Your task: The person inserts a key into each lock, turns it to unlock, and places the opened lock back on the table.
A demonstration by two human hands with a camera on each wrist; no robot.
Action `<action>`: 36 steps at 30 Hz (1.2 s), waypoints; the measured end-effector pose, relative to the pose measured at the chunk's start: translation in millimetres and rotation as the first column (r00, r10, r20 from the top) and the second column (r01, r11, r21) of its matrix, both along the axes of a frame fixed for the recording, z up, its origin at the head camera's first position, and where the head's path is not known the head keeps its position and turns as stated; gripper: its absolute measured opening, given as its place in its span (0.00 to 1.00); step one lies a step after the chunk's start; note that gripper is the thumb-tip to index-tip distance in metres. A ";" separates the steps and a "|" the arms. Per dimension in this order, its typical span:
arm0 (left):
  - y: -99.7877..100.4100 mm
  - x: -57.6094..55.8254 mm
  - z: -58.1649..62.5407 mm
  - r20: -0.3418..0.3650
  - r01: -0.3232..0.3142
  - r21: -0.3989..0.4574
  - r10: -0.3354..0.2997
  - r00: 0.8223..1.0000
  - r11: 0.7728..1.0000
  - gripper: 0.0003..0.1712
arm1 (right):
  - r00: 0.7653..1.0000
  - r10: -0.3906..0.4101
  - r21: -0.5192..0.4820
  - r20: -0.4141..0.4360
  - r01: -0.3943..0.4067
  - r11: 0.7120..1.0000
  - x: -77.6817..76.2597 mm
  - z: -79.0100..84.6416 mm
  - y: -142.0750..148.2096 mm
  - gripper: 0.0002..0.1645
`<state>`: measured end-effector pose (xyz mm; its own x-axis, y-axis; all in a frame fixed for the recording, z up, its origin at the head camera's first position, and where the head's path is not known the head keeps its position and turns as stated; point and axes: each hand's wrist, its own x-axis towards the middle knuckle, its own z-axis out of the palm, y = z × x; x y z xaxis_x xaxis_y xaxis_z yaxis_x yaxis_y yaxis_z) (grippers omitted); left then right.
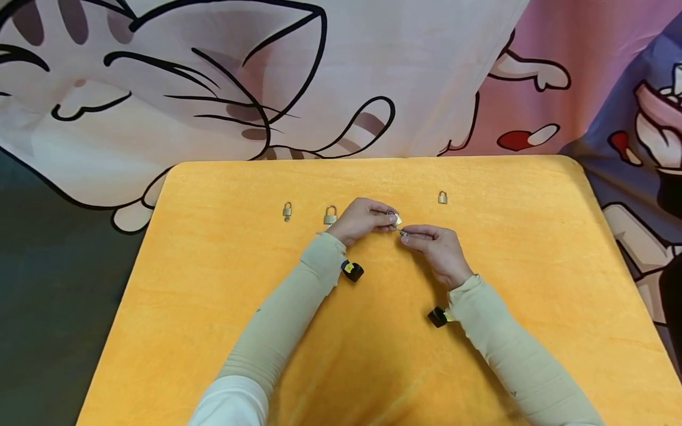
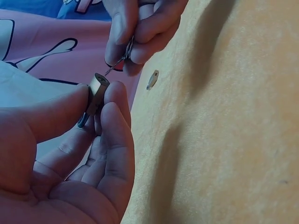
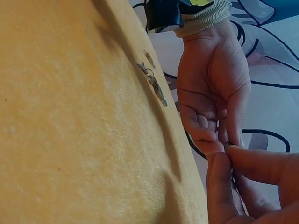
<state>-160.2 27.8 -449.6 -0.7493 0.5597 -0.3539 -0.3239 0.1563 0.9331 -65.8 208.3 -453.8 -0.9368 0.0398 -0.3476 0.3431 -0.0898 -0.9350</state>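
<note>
A small brass padlock [image 2: 96,91] is pinched between the thumb and fingers of my left hand [image 1: 363,218], its shackle pointing back toward the palm. My right hand [image 1: 439,249] pinches a small key [image 2: 112,69] on a ring with its thumb and fingertips. In the left wrist view the key's tip meets the keyhole end of the padlock; I cannot tell how far in it sits. Both hands are raised above the table, fingertips close together. In the right wrist view my fingers hide most of the lock and key.
Left of my hands, a brass padlock [image 1: 330,216] with keys by it lies partly behind my left wrist, and a smaller padlock [image 1: 287,209] lies farther left. Another padlock [image 1: 443,198] lies at the back right. The yellow-covered table [image 1: 256,284] ends at a printed cloth [image 1: 415,77].
</note>
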 end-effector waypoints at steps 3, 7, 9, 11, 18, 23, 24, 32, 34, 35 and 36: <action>-0.5 -0.3 0.3 0.005 -0.003 0.010 0.003 1.000 1.000 0.15 | 1.000 0.005 0.052 -0.005 -0.005 0.999 0.3 -1.1 -0.2 0.24; -0.4 -0.2 0.1 0.018 -0.005 0.019 0.004 1.000 1.000 0.15 | 1.000 -0.002 0.066 -0.016 0.003 0.998 0.4 -2.8 -0.5 0.23; -0.3 -0.2 -0.1 0.023 -0.007 0.019 0.007 1.000 1.000 0.15 | 1.000 -0.008 0.053 -0.025 0.010 0.999 0.3 -4.0 -0.8 0.22; -0.2 -0.3 -0.5 0.031 -0.011 0.018 0.011 0.999 1.000 0.16 | 0.999 -0.010 0.035 -0.031 0.011 0.999 0.1 -4.7 -0.9 0.21; -1.1 -0.5 -3.3 0.021 -0.016 0.007 0.016 1.000 1.000 0.16 | 0.999 0.020 -0.026 -0.038 -0.021 0.999 0.2 -5.8 -0.6 0.20; -0.8 -0.9 -4.4 0.034 -0.025 0.014 0.025 0.999 1.000 0.16 | 0.999 0.041 -0.094 -0.033 -0.044 0.995 0.9 -5.9 -0.5 0.18; -0.7 -0.8 -4.5 0.035 -0.025 0.015 0.024 0.999 1.000 0.16 | 0.998 0.053 -0.105 -0.036 -0.057 0.993 1.1 -6.1 -0.2 0.18; -0.7 -0.6 -4.6 0.021 -0.018 -0.002 0.018 1.000 1.000 0.14 | 0.998 0.058 -0.109 -0.025 -0.061 0.992 0.5 -4.6 -0.8 0.18; -0.5 -0.5 -4.5 0.028 -0.021 0.005 0.021 0.999 1.000 0.14 | 0.998 0.061 -0.116 -0.017 -0.062 0.991 0.1 -3.8 -0.5 0.19; -0.5 -0.4 -4.3 0.033 -0.024 0.009 0.024 0.999 1.000 0.14 | 0.998 0.066 -0.120 -0.012 -0.067 0.990 0.0 -3.2 -0.2 0.19; -0.4 -0.3 -3.8 0.036 -0.026 0.009 0.025 0.999 1.000 0.15 | 0.998 0.069 -0.128 -0.007 -0.070 0.989 -0.2 -2.9 0.1 0.19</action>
